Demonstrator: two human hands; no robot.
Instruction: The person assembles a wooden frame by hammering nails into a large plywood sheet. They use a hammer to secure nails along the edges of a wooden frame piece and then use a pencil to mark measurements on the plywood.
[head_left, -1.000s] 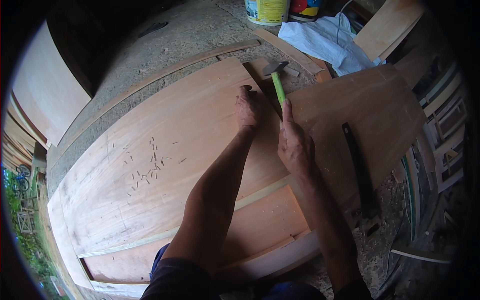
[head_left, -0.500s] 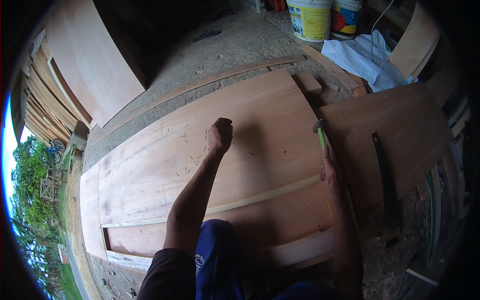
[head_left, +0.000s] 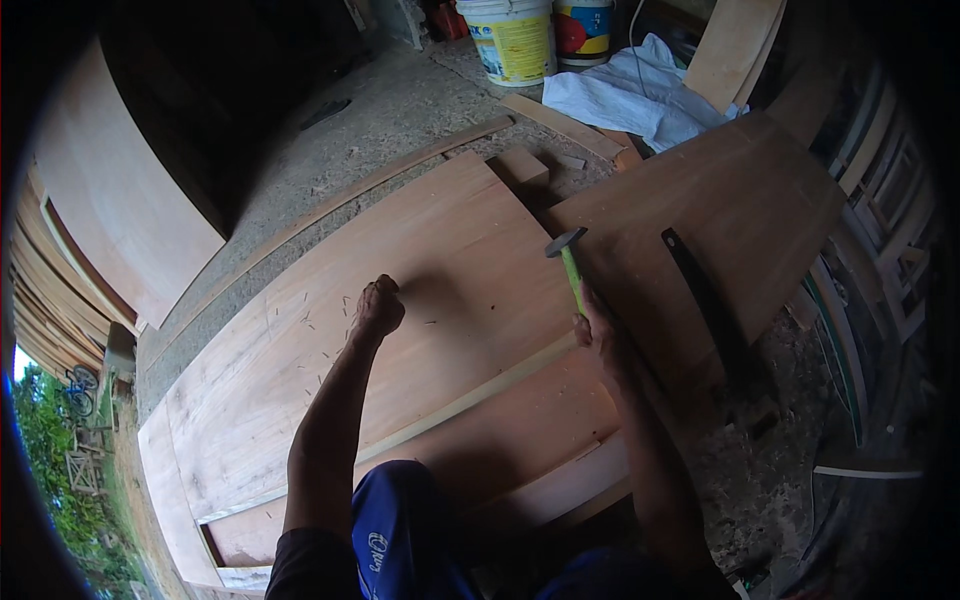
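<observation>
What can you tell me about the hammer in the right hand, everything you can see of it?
The hammer has a dark metal head and a bright green handle. The right hand grips the handle's lower end, so only the upper part of the handle shows. It is held raised, head up and tilted slightly left, above the large wooden panel near its right edge. In this view nothing but the hand appears to touch it; the head is clear of the wood. Finer details of the head are too small to tell.
</observation>
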